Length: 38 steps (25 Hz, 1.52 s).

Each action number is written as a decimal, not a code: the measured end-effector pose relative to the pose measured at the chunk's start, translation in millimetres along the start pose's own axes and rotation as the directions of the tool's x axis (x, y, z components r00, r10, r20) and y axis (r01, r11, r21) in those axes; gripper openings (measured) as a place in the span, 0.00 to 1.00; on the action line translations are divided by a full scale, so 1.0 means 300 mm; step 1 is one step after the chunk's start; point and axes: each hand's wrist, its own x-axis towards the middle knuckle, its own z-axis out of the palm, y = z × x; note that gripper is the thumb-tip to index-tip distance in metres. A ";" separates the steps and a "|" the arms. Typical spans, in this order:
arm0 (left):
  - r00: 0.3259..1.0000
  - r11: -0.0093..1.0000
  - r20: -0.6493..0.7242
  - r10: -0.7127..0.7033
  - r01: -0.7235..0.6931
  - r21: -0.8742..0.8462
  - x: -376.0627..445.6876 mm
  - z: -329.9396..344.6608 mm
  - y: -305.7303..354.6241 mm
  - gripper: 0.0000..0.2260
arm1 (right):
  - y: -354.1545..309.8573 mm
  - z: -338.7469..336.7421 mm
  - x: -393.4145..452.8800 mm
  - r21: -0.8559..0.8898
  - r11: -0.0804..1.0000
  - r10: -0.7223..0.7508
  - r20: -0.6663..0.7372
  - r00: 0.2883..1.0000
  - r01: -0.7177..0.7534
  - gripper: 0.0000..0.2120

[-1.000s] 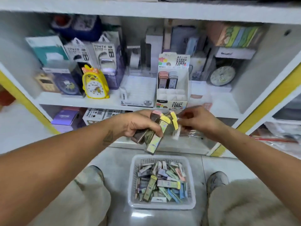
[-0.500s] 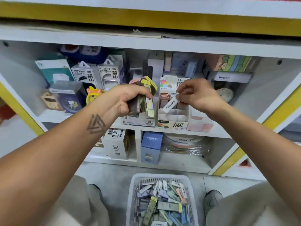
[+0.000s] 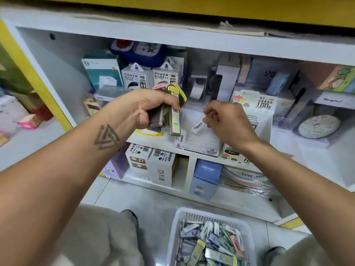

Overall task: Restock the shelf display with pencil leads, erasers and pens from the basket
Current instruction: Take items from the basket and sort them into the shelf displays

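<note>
Head view: both arms reach up and forward to the white shelf (image 3: 299, 150). The left hand (image 3: 138, 110) sits at about 11 o'clock from the middle of the picture, with its back turned to the camera and a triangle tattoo (image 3: 106, 137) on the wrist. Its fingers are curled tight round a bunch of pencil lead packs (image 3: 172, 112). The packs stand nearly straight up, long way running 12 to 6 o'clock, with the yellow tops up.

The right hand (image 3: 228, 123) is just to the right, at about 1 o'clock. Its thumb and fingertips pinch one small white lead case (image 3: 198, 125). The case is tilted, with its long way running from 1 o'clock down to 7 o'clock, and its free end points down and left. It hangs over a white display box marked 2B (image 3: 201, 143) on the shelf. A second display box marked 0.7 (image 3: 261, 104) stands just to the right, partly hidden by the hand.

At 6 o'clock, a white basket (image 3: 176, 227) sits on the floor, filled with more small packs.
</note>
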 end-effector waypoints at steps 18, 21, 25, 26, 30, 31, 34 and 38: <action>0.999 0.999 -0.025 -0.039 0.039 -0.014 -0.019 -0.072 -0.051 0.10 | -0.051 0.132 0.054 -0.143 0.959 -0.224 0.144 0.964 0.244 0.04; 0.999 0.999 -0.029 -0.031 0.031 -0.017 -0.017 -0.067 -0.052 0.10 | -0.039 0.134 0.057 -0.124 0.970 -0.177 0.235 0.956 0.210 0.07; 0.999 0.999 0.021 -0.033 0.034 -0.029 -0.013 -0.046 -0.054 0.09 | -0.052 0.122 0.051 -0.117 0.983 -0.098 0.320 0.942 0.142 0.16; 0.999 0.999 0.044 -0.031 0.033 -0.041 -0.010 -0.037 -0.051 0.08 | -0.062 0.105 0.051 -0.009 0.999 -0.035 0.275 0.961 0.039 0.16; 0.989 0.995 0.146 0.019 -0.005 -0.098 -0.003 0.026 -0.035 0.07 | -0.089 0.014 0.045 0.660 0.622 0.245 0.348 0.905 -0.422 0.11; 0.984 0.993 0.174 0.034 -0.014 -0.118 0.002 0.047 -0.030 0.08 | -0.090 -0.001 0.034 0.689 0.557 0.261 0.385 0.885 -0.464 0.17; 0.971 0.992 0.231 0.056 -0.029 -0.119 0.009 0.119 -0.020 0.03 | -0.082 -0.034 0.008 0.655 0.569 0.324 0.377 0.868 -0.497 0.22; 0.951 0.981 0.286 0.119 -0.067 -0.184 0.016 0.204 -0.006 0.17 | -0.011 -0.130 -0.018 0.665 0.588 0.324 0.329 0.887 -0.461 0.18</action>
